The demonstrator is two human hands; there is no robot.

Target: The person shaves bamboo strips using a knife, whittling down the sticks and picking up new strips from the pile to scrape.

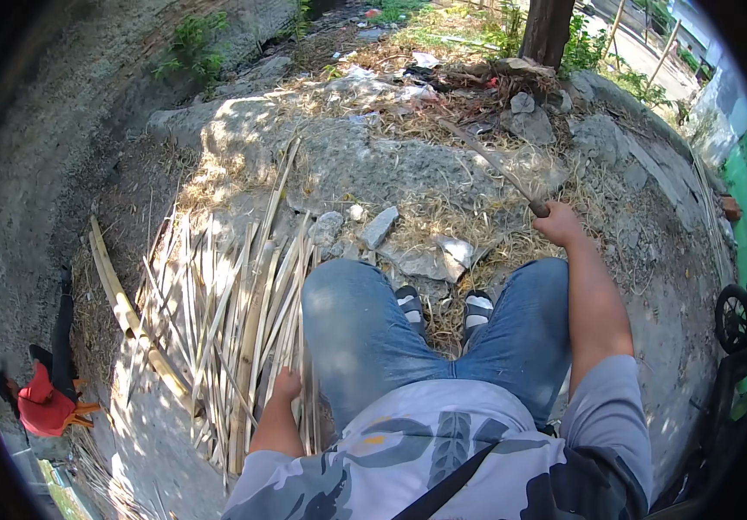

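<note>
My right hand [557, 224] is wrapped round the handle of a machete [493, 163], out past my right knee. Its long, narrow blade points forward and to the left over dry grass and rock. My left hand [287, 384] is low beside my left thigh, at the right side of a spread of split bamboo strips [209, 303]. The fingers there are curled closed. Whether a strip is in them is hidden. Most of the strips lie lengthwise on the ground, pale and thin, with some wider pieces among them.
Split bamboo poles [135, 321] lie left of the strips. Loose stones [379, 227] and a rocky ledge [347, 165] are in front of my feet. A tree trunk [548, 35] stands far ahead. At the left sits a person in red [44, 403]; a wheel [735, 318] is at the right.
</note>
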